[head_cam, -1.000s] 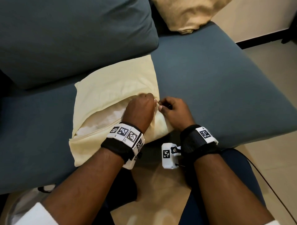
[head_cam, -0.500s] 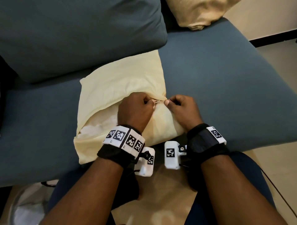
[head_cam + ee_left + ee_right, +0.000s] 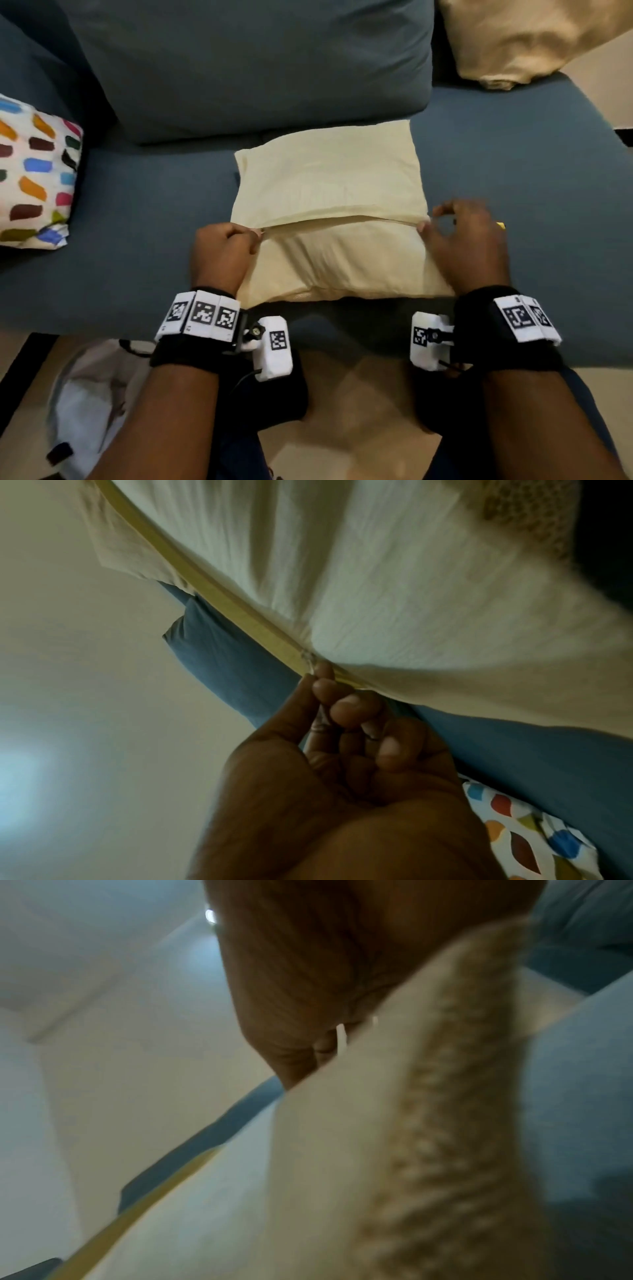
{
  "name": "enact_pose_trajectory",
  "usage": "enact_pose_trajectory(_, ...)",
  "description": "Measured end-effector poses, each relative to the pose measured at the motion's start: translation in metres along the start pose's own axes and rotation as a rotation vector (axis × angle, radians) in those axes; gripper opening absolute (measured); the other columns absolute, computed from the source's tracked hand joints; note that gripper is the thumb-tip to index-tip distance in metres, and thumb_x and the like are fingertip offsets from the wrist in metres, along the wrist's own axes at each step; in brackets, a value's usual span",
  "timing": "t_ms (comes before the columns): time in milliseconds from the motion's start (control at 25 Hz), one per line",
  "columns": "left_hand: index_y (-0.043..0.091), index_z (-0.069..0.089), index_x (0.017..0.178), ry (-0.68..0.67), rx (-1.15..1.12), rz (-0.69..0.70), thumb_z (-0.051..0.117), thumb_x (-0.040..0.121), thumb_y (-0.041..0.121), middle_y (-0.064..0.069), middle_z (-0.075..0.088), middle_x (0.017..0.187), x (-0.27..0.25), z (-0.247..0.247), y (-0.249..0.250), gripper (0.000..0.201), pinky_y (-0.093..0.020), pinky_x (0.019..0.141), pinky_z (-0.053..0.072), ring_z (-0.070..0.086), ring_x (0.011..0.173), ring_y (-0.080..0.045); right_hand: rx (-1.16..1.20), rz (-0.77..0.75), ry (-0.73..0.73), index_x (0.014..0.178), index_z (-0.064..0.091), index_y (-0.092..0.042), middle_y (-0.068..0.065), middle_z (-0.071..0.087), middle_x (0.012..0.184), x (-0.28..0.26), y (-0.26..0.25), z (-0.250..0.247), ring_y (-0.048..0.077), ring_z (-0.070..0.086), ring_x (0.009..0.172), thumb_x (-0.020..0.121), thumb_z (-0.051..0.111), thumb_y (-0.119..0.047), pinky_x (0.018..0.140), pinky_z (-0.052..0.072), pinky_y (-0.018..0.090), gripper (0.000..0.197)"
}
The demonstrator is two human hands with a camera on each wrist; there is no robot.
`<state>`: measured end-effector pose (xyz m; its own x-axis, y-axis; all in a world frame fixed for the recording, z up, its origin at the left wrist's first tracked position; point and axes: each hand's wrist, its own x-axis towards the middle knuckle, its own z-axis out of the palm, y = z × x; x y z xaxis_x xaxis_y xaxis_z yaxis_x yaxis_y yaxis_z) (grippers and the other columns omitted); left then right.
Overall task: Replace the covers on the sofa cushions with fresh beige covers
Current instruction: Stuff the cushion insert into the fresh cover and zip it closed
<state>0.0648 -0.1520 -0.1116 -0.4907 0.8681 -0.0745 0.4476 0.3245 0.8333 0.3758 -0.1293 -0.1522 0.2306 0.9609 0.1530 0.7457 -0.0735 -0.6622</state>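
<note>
A cushion in a beige cover [image 3: 329,185] lies flat on the blue sofa seat [image 3: 520,192]. Its zip seam [image 3: 342,221] runs across the middle and looks closed between my hands. My left hand [image 3: 224,250] pinches the zipper pull [image 3: 309,660] at the seam's left end, thumb against fingertips [image 3: 323,688]. In the left wrist view the yellow zip tape [image 3: 205,585] runs away across the cover [image 3: 411,588]. My right hand [image 3: 460,240] pinches the cover at the seam's right end, its other fingers loosely spread. The right wrist view is blurred, showing the hand [image 3: 308,966] against the cover [image 3: 342,1150].
A blue back cushion [image 3: 257,61] stands behind the beige one. A white cushion with coloured dabs [image 3: 34,171] lies at the far left, and a golden-beige cushion [image 3: 531,41] at the top right. White fabric [image 3: 85,411] lies on the floor by my left forearm.
My hands were close together at one end of the open cover, with white insert showing. The left hand has drawn the pull leftward, the opening has closed, and the hands are far apart.
</note>
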Motion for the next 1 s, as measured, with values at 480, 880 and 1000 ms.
enact_pose_trajectory(480,0.002,0.070,0.065,-0.151,0.010,-0.211,0.073,0.075,0.019,-0.005,0.063,0.054,0.038,-0.035,-0.046,0.020,-0.032,0.060,0.047,0.055,0.045,-0.020,-0.403,-0.339,0.069,0.088,0.064,-0.024,0.001,0.067,0.093,-0.003,-0.074,0.031,0.033,0.059,0.096,0.090,0.062,-0.015,0.098,0.029,0.050,0.010)
enact_pose_trajectory(880,0.004,0.067,0.094,-0.314,0.237,-0.310,0.051,0.087,0.062,-0.017,0.071,0.093,0.030,-0.046,-0.073,0.060,-0.045,0.079,0.058,0.069,0.089,-0.038,-0.146,-0.018,-0.023,0.119,0.064,-0.020,0.009,0.063,0.122,-0.004,-0.035,-0.002,0.033,0.059,0.109,0.091,0.063,-0.050,0.092,0.045,0.045,0.041)
enact_pose_trajectory(1000,0.009,0.066,0.100,-0.493,0.010,-0.528,0.057,0.085,0.070,-0.014,0.075,0.090,-0.001,-0.038,-0.076,0.063,-0.036,0.058,0.059,0.072,0.072,-0.028,-0.269,0.291,-0.342,0.119,0.062,-0.009,0.019,0.073,0.104,-0.009,-0.011,-0.015,0.039,0.070,0.087,0.092,0.053,-0.062,0.079,0.055,0.044,0.060)
